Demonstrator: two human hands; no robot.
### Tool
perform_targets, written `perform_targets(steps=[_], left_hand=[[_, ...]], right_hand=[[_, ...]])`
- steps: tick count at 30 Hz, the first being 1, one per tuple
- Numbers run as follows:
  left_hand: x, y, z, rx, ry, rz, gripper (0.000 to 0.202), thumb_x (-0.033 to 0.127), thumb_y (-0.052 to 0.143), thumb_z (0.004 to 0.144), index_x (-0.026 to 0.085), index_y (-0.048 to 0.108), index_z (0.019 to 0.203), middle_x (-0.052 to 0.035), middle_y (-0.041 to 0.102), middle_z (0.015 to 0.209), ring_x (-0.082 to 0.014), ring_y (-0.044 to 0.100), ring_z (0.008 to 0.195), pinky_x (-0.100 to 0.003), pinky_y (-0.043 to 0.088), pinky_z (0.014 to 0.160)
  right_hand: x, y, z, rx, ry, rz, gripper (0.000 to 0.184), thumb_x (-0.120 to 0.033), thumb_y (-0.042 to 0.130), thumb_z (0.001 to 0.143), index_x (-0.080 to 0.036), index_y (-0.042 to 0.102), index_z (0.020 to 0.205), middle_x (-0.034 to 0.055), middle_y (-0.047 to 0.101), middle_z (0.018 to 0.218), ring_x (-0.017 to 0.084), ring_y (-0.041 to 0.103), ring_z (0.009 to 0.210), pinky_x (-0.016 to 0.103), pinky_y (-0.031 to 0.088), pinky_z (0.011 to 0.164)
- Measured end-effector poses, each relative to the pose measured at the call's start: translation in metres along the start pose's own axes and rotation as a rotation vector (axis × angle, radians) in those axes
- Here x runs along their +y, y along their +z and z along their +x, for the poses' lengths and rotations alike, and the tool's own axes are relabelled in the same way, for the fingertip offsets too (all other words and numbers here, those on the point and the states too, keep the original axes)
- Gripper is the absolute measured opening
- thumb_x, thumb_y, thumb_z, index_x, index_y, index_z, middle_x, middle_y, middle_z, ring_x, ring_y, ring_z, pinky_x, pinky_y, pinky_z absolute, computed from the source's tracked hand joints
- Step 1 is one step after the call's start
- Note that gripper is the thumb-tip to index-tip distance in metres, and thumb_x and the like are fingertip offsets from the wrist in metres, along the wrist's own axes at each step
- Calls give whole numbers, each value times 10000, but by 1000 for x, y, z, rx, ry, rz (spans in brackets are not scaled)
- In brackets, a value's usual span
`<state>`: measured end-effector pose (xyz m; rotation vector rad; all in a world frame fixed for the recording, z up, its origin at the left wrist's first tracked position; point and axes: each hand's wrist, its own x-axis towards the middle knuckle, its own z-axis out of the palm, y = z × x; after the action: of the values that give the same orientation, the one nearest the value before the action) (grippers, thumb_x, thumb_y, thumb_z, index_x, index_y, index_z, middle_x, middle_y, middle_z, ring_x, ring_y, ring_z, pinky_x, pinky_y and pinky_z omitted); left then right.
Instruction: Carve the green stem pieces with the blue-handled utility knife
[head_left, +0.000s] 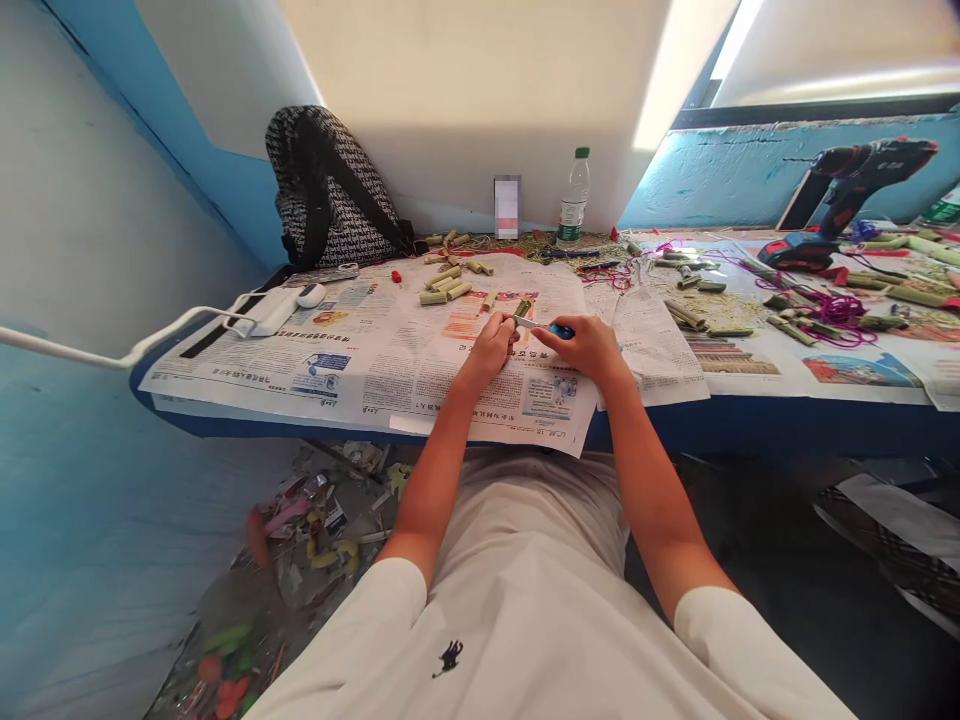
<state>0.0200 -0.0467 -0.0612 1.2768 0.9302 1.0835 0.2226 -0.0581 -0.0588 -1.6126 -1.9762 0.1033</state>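
Observation:
My left hand (492, 350) is closed around a short green plant stem (523, 308), perhaps bamboo, whose upper end shows above the fingers. In my right hand (589, 345) is a knife with a blue handle (560, 331); its blade (526, 323) points left and meets the stem at my left fingers. Both hands are just above the newspaper (405, 350) on the table. Beyond them lie several pale cut stem pieces (448, 285), and a single piece (489, 300) rests nearer my left hand. My fingers hide the stem's lower end.
A phone (508, 208) and a plastic bottle (574, 200) stand against the wall. At left are a patterned backpack (330, 190) and a white lamp base (274, 312). On the right are a cordless drill (847, 200), purple string (840, 312) and more stems (930, 295).

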Motion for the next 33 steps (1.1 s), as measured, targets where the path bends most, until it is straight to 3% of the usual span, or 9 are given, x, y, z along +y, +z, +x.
perform_targets(steps=[4,14,21,33], left_hand=[[-4,-2,2,2,16,8,174,261,441,1107,217,457,939,54,437,741,-59,296,513,-193,220,484],[1,0,0,27,-33,7,172,295,501,1099,206,481,953,51,450,753,-52,291,530,-184,223,493],[2,2,-1,32,-15,-7,189,236,385,1125,214,441,946,63,421,733,-47,293,498,-182,215,475],[9,-1,1,-42,-82,-129,210,209,390,1116,214,398,906,79,386,717,-18,231,458,-142,159,443]], right_hand=[[0,0,0,-7,1,0,649,-804,497,996,-237,599,696,53,614,666,194,480,669,342,243,655],[1,4,3,49,84,-15,652,-817,504,990,-231,729,811,76,696,751,203,535,685,337,244,637],[3,2,1,-29,-12,16,651,-809,500,987,-231,725,789,66,664,702,209,550,696,337,265,649],[-5,2,0,-6,59,-58,699,-842,449,992,-242,770,834,98,723,787,231,583,749,340,259,656]])
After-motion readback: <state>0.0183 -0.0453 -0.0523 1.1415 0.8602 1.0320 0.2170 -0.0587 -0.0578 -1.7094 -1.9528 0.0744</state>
